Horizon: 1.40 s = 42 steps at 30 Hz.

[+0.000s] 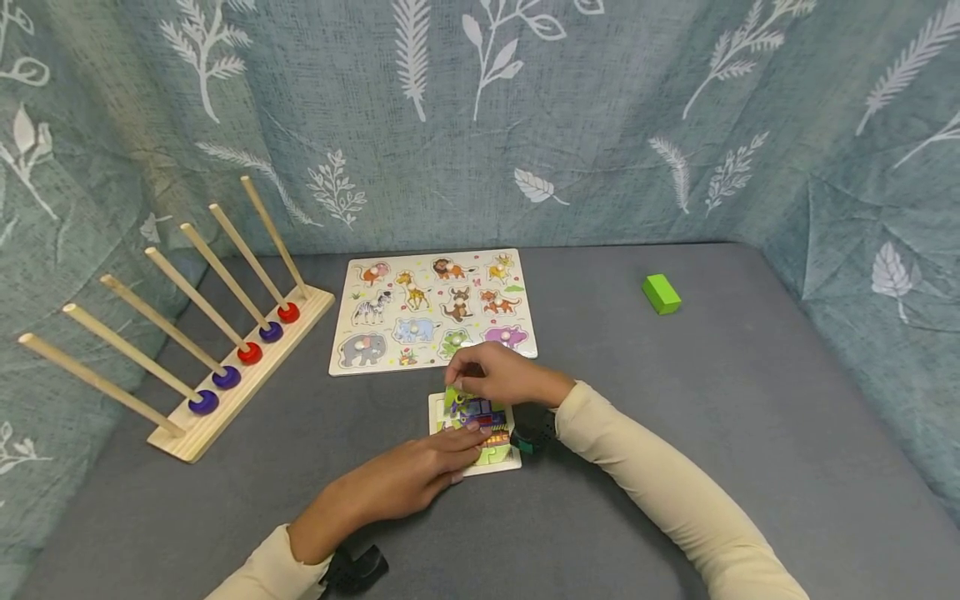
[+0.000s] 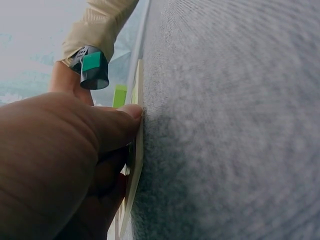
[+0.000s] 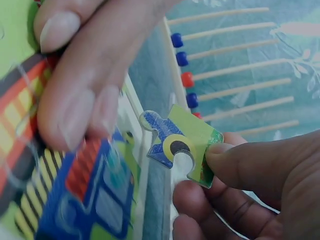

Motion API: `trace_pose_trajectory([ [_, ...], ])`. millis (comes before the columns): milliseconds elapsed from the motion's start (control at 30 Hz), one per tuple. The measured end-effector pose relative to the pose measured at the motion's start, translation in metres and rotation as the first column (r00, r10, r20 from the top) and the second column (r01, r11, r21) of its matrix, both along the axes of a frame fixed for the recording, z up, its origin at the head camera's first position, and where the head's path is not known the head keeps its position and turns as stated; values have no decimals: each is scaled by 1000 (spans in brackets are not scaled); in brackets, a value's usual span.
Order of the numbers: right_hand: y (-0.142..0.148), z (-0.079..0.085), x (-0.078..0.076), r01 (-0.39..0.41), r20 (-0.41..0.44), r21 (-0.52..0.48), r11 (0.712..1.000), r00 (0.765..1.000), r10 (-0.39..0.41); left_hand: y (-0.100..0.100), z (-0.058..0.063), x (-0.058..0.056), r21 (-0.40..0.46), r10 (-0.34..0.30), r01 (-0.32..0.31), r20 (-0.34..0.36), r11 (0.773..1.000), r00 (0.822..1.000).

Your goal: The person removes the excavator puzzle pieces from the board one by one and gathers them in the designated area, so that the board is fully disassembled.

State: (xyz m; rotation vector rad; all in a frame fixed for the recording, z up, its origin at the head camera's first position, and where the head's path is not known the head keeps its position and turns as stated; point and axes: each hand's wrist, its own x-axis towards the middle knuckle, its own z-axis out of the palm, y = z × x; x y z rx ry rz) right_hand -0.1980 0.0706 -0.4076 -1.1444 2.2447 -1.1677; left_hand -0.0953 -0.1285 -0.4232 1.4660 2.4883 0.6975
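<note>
A small jigsaw puzzle in a pale tray (image 1: 495,468) lies on the grey table, showing a blue vehicle with red and yellow parts. My left hand (image 1: 408,475) rests over its lower left, fingers extended across the picture. In the left wrist view the left thumb (image 2: 120,125) lies along the tray's edge. Between thumb and fingers my right hand (image 1: 498,373) pinches a jigsaw piece (image 3: 200,132), green and blue with a yellow ring. That piece is held tilted above the puzzle's far left part, away from the left fingertips.
Behind the puzzle lies an animal peg puzzle (image 1: 472,331), its near edge close to the right hand. A wooden rack (image 1: 225,417) with upright dowels and red and blue rings stands at left. One green block (image 1: 662,294) sits at back right. A patterned curtain (image 1: 600,167) borders the table.
</note>
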Motion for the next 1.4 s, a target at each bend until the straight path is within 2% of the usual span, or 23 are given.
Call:
trace_pose_trajectory([
  [133,9,4,-2,24,42,-3,1000,999,-24,-1,-1,0,-1,-3,3,-4,1000,1000],
  [433,30,8,-8,65,43,-28,997,997,-64,-2,0,0,2,-13,13,-20,1000,1000],
  [700,46,3,-8,94,92,-20,995,992,-91,-5,0,2,-42,12,-9,69,999,998],
  [767,50,3,-9,102,84,-23,995,992,-99,-5,-1,2,-34,2,1,67,999,998],
  [1000,66,8,-13,124,54,-2,992,991,-124,-4,1,-3,-22,-38,38,-6,999,999],
  [1233,77,8,-14,129,80,37,991,988,-131,-3,2,-4,-43,-19,20,24,999,1000],
  [1400,82,7,-13,131,66,50,990,989,-134,-3,1,-2,-37,-14,16,34,999,999],
])
